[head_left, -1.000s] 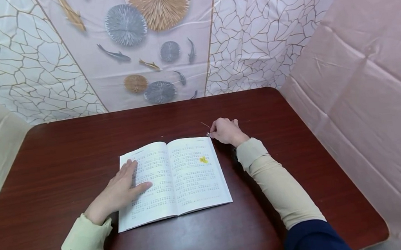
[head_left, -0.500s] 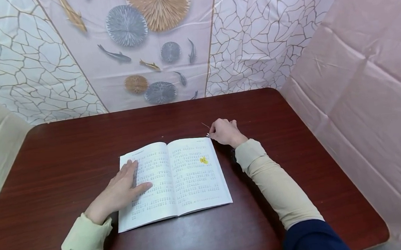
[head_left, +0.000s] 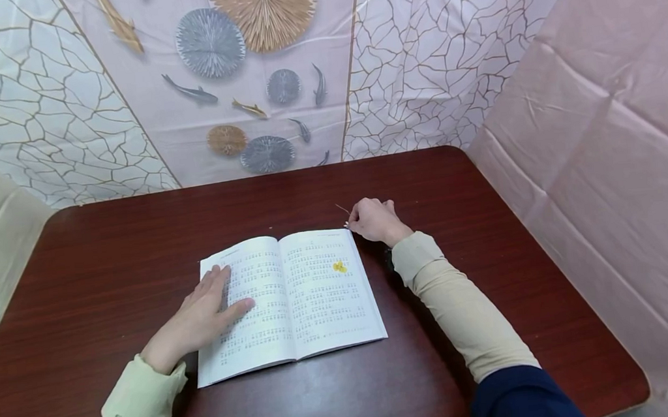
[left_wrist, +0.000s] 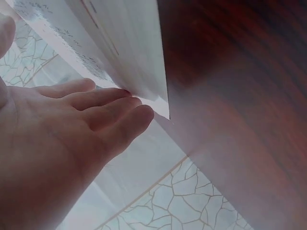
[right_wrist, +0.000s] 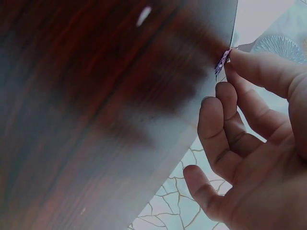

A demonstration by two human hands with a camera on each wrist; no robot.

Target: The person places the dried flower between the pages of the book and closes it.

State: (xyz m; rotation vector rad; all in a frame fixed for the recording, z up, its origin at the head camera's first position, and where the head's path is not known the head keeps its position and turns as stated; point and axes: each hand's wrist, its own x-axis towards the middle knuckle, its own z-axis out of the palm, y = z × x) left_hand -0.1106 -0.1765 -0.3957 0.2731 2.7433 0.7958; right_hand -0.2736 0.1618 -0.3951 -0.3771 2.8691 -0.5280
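An open book with printed pages lies on the dark red-brown table. My left hand rests on its left page, fingers straight and thumb spread toward the fold. In the left wrist view the fingertips are right against the page. Just off the book's far right corner, my right hand pinches a tiny purple-and-white piece between thumb and index finger; it looks like a small flower. A thin stem-like line sticks out from the fingers. On the right page sits a small yellow flower.
The wooden table has rounded corners. Patterned cloth hangs behind it, and plain pinkish cloth borders the right side. A tiny light speck shows beyond the book's far edge.
Over the second my right hand shifts very slightly left, still pinching the small piece at the book's corner. The left hand, book and yellow flower stay practically in place.
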